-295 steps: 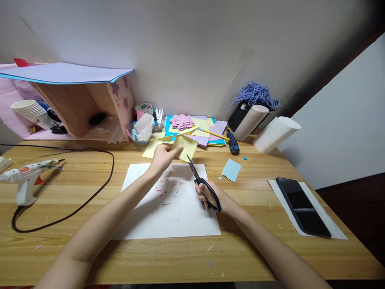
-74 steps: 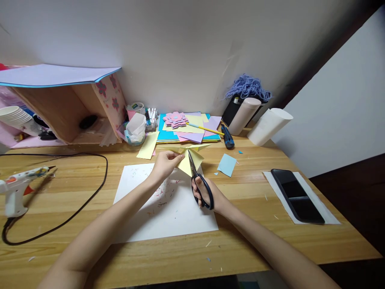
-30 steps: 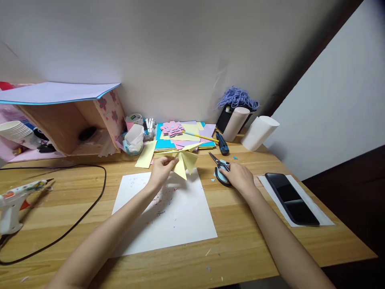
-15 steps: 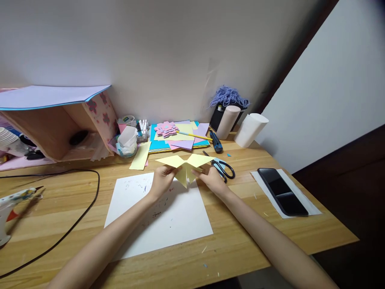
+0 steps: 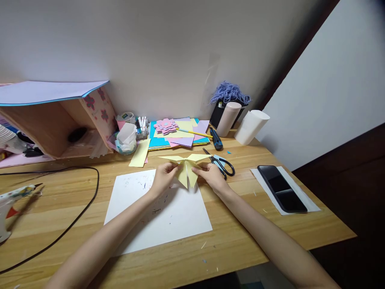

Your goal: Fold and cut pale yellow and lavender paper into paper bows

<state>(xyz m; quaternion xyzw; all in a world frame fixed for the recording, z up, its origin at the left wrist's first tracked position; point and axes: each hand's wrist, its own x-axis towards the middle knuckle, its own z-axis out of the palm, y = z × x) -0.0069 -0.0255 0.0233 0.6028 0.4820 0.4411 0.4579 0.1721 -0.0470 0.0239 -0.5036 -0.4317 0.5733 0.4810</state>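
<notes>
A folded piece of pale yellow paper [image 5: 187, 172], with pointed flaps spread to both sides and two points hanging down, is held above the table. My left hand [image 5: 163, 175] pinches its left side between thumb and fingers. On the opposite side, my right hand [image 5: 212, 176] grips it the same way. Beneath them lies a white sheet [image 5: 168, 216] with small coloured marks. Black-handled scissors [image 5: 224, 163] rest just beyond my right hand, partly over a light blue scrap.
Coloured paper sheets [image 5: 156, 141] with a pink paper flower [image 5: 166, 126] lie at the back, beside a blue utility knife [image 5: 215, 139]. A phone [image 5: 282, 188] is at right. At left are a glue gun [image 5: 15, 200], a black cable [image 5: 95, 192] and an open box [image 5: 60, 132].
The yellow paper has tilted, its side flaps looking flatter and its two lower points now hanging apart. Both hands keep hold of it. The view has shifted slightly.
</notes>
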